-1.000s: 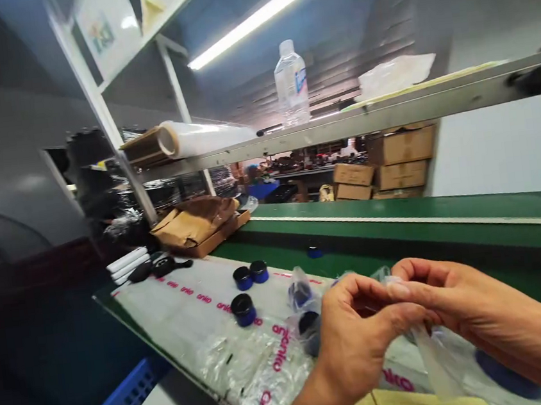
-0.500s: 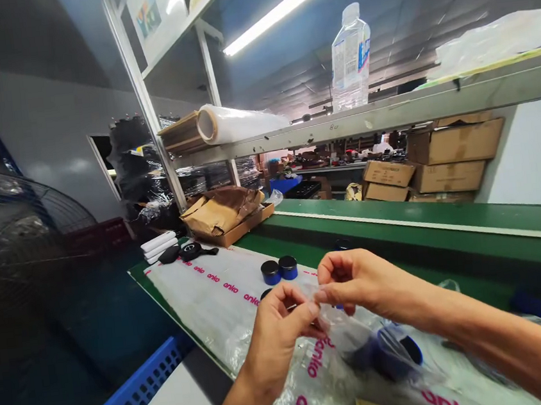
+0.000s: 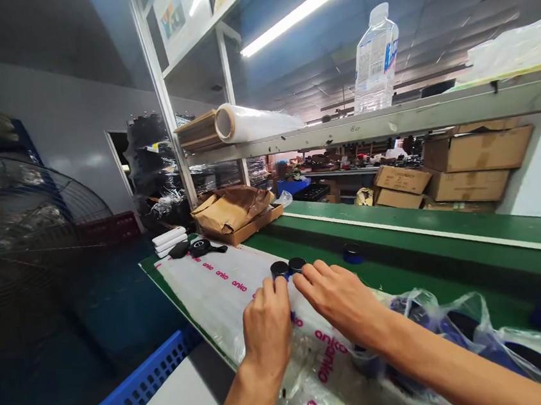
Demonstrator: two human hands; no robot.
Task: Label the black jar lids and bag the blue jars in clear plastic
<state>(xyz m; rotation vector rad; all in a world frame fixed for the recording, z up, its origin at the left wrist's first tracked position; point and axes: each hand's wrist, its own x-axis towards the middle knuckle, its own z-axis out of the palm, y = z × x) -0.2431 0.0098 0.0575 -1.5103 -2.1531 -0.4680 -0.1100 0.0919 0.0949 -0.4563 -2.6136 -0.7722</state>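
My left hand (image 3: 267,322) and my right hand (image 3: 336,295) are side by side over the printed plastic sheet (image 3: 203,293), backs toward me and fingers curled down. Just beyond the fingertips stand two short round blue pieces with black tops, a left one (image 3: 280,267) and a right one (image 3: 297,263); whether I touch them is unclear. What the fingers hold, if anything, is hidden. Clear bags (image 3: 479,319) with dark blue round items inside lie near my right forearm.
Another blue and black piece (image 3: 352,253) sits on the green surface (image 3: 451,261). Farther left are black paddle-shaped items (image 3: 202,247) and a cardboard tray (image 3: 248,225) with brown paper. A blue basket (image 3: 140,387) is at lower left. A shelf (image 3: 331,133) crosses above, carrying a bottle (image 3: 376,62).
My hands have left the clear bag they were pinching. They have turned palms down and moved toward the two blue pieces. The view has shifted slightly left.
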